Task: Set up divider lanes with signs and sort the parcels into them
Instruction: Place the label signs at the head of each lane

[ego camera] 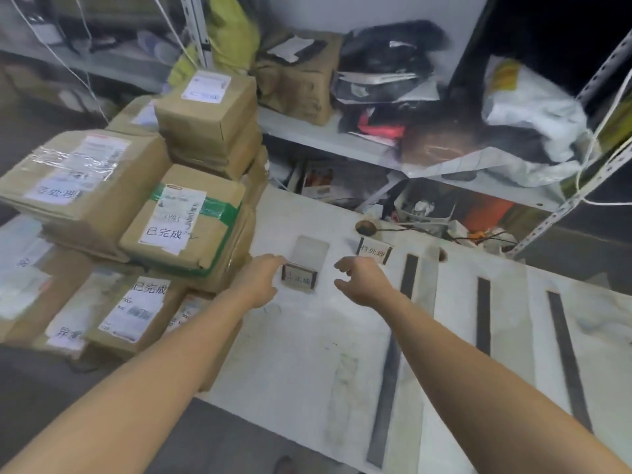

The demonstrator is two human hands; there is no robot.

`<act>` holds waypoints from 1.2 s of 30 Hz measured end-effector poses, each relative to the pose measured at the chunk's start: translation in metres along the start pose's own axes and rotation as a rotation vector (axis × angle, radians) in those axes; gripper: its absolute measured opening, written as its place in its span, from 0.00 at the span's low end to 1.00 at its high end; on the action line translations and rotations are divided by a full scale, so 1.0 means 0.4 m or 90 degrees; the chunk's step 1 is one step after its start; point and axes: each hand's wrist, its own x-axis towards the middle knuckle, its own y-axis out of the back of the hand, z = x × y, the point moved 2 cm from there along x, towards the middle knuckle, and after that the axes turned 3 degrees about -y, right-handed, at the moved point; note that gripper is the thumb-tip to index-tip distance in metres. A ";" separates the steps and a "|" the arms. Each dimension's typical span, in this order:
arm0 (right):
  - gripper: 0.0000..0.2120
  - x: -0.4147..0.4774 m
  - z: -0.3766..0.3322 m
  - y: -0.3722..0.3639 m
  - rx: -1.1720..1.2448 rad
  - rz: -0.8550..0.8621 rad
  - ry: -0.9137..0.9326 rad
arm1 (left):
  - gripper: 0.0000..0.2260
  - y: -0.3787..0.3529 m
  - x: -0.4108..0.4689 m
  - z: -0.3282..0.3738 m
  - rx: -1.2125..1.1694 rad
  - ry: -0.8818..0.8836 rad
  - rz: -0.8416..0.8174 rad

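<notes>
Left of the fingers (278, 260), stacked cardboard parcels (184, 217) look stiff and weighty: grip opposite sides. Right of them lie dark divider strips (483, 313). Between the hands stands a light sign (299, 278); left hand (260, 282), fingers straight, at its edge; right hand (362, 282) loosely curled, empty.

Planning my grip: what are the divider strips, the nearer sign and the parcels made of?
Strips: dark, matte and flat; likely rubber or plastic, can't tell which. Sign: probably clear glossy acrylic holding a printed paper card; its back plate looks translucent. Parcels: brown matte cardboard, with creased edges and folded flaps.
</notes>
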 end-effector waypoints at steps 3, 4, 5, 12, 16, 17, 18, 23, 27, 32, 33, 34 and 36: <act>0.19 0.050 -0.011 -0.070 0.022 -0.030 -0.013 | 0.26 -0.032 0.031 -0.029 -0.034 0.001 -0.002; 0.19 0.064 -0.015 -0.091 0.028 -0.032 -0.017 | 0.26 -0.039 0.041 -0.035 -0.046 0.002 0.002; 0.18 0.078 -0.020 -0.109 0.032 -0.029 -0.020 | 0.26 -0.046 0.054 -0.042 -0.056 0.000 0.005; 0.10 0.152 -0.007 -0.178 0.116 0.048 -0.069 | 0.24 -0.087 0.146 -0.070 -0.018 -0.049 0.024; 0.07 0.177 0.008 -0.200 0.172 0.032 -0.100 | 0.18 -0.096 0.171 -0.080 -0.024 -0.073 0.062; 0.05 0.182 0.010 -0.205 0.167 0.024 -0.101 | 0.17 -0.100 0.177 -0.084 -0.024 -0.077 0.071; 0.03 0.187 0.011 -0.209 0.162 0.021 -0.103 | 0.15 -0.103 0.182 -0.086 -0.021 -0.081 0.080; 0.06 0.191 0.003 -0.210 0.169 0.025 -0.088 | 0.06 -0.102 0.195 -0.096 -0.053 -0.112 0.104; 0.06 0.178 -0.005 -0.185 0.166 0.026 -0.069 | 0.04 -0.087 0.185 -0.090 -0.076 -0.080 0.113; 0.02 0.146 -0.025 -0.101 0.202 0.067 -0.038 | 0.04 -0.006 0.176 -0.044 -0.169 -0.078 0.120; 0.02 0.138 -0.026 -0.079 0.206 0.075 -0.031 | 0.04 0.015 0.172 -0.035 -0.192 -0.087 0.117; 0.02 0.129 -0.028 -0.054 0.207 0.086 -0.020 | 0.05 0.036 0.168 -0.025 -0.211 -0.095 0.115; 0.03 0.110 -0.028 -0.001 0.201 0.111 0.003 | 0.06 0.078 0.161 0.003 -0.236 -0.102 0.116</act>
